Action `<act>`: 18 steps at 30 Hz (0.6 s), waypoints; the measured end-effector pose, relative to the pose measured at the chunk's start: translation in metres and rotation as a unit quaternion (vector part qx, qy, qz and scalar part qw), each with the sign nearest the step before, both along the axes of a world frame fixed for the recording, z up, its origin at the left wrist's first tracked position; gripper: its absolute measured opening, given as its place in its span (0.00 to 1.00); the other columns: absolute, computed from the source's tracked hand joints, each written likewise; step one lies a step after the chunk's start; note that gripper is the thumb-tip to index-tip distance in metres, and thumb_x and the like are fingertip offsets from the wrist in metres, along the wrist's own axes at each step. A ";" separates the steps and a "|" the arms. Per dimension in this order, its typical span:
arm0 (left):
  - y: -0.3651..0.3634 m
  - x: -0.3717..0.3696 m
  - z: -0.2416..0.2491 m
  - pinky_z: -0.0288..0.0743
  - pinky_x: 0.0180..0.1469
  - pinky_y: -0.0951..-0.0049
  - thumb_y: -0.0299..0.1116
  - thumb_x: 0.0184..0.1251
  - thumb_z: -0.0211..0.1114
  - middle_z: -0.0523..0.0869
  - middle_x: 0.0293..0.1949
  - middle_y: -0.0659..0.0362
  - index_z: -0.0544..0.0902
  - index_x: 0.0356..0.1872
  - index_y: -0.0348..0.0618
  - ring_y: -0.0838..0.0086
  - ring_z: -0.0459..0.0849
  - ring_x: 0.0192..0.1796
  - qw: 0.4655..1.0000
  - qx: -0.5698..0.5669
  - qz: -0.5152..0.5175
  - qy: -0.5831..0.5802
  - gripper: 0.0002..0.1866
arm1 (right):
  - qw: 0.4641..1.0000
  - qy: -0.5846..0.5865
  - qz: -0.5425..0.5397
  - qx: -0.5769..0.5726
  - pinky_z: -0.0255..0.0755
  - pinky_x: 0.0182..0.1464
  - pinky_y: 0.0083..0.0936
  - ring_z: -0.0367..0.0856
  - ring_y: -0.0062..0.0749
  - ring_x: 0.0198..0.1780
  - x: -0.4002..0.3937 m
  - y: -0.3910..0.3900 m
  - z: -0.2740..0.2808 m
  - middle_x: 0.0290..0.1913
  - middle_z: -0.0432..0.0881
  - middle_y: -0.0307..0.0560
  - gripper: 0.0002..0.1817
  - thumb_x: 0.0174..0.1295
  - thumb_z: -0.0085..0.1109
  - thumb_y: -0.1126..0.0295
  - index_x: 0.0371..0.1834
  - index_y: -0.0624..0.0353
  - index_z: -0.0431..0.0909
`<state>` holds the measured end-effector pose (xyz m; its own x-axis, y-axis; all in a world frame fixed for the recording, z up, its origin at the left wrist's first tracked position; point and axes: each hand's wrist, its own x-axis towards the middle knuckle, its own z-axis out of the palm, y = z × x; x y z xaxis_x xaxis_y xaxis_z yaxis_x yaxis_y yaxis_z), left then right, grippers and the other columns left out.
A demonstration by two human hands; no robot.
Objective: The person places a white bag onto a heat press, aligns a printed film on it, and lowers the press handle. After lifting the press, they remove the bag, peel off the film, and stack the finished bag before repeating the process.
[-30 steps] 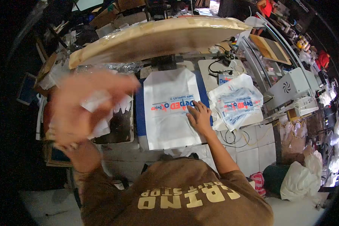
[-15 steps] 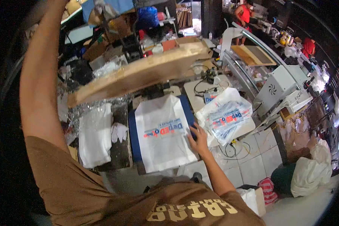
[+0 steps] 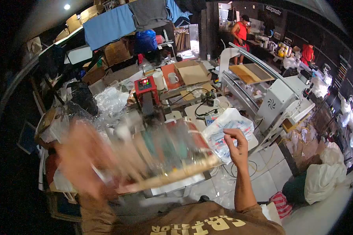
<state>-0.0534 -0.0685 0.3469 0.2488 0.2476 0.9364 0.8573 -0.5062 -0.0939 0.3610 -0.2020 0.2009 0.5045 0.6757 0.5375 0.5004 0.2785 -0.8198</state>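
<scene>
"Where's the wood-edged frame [image 3: 184, 168]?"

"Across the middle of the scene, blurred, with a white sheet [image 3: 176, 186] showing past its near edge."

"And the left hand [image 3: 80, 158]?"

"At the frame's left end, too smeared to tell whether it grips."

"The right hand [image 3: 240, 148]?"

"Raised by the printed bags [image 3: 215, 139] on the right, fingers loosely curled, a gap between thumb and fingertips, nothing grasped. A red machine [image 3: 146, 85] stands on the far side."

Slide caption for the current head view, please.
Left hand blurred at a wooden-edged frame over white material; right hand raised before printed sheets.
</scene>
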 end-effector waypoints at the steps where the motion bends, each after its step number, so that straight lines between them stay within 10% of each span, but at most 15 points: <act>1: -0.087 0.076 0.024 0.78 0.37 0.68 0.38 0.63 0.72 0.87 0.33 0.60 0.86 0.37 0.47 0.69 0.85 0.33 0.882 -0.108 -0.450 -0.085 0.08 | 0.999 -0.031 0.011 0.042 0.73 0.59 0.37 0.83 0.44 0.53 -0.018 0.000 0.023 0.49 0.86 0.51 0.11 0.63 0.65 0.69 0.45 0.62 0.85; 3: -0.093 0.070 -0.024 0.74 0.31 0.71 0.42 0.50 0.80 0.86 0.28 0.65 0.84 0.28 0.48 0.69 0.83 0.27 0.664 -0.479 -0.557 0.142 0.14 | 0.969 -0.103 0.206 0.095 0.72 0.60 0.38 0.82 0.45 0.56 -0.058 0.004 0.033 0.53 0.85 0.52 0.15 0.63 0.66 0.70 0.53 0.59 0.84; 7: -0.105 0.080 -0.160 0.75 0.32 0.69 0.40 0.49 0.79 0.85 0.27 0.61 0.83 0.27 0.46 0.65 0.83 0.28 0.728 -0.446 -0.495 0.160 0.13 | 0.871 -0.133 0.473 0.023 0.63 0.67 0.46 0.73 0.49 0.67 -0.164 -0.007 0.008 0.65 0.76 0.57 0.31 0.70 0.54 0.47 0.68 0.57 0.73; 11: -0.111 0.081 -0.211 0.75 0.33 0.68 0.36 0.52 0.77 0.84 0.26 0.59 0.83 0.26 0.44 0.64 0.83 0.28 0.820 -0.385 -0.424 0.013 0.10 | 0.856 -0.148 0.479 -0.126 0.59 0.68 0.49 0.71 0.51 0.67 -0.178 -0.002 -0.058 0.67 0.73 0.59 0.33 0.71 0.49 0.44 0.70 0.58 0.71; 18: -0.073 0.049 -0.214 0.75 0.35 0.69 0.33 0.57 0.73 0.83 0.26 0.61 0.83 0.30 0.40 0.70 0.82 0.29 0.661 -0.545 -0.490 -0.159 0.09 | 0.945 -0.066 0.317 -0.047 0.68 0.57 0.41 0.75 0.50 0.55 -0.186 -0.002 -0.075 0.53 0.74 0.61 0.31 0.72 0.51 0.47 0.56 0.70 0.71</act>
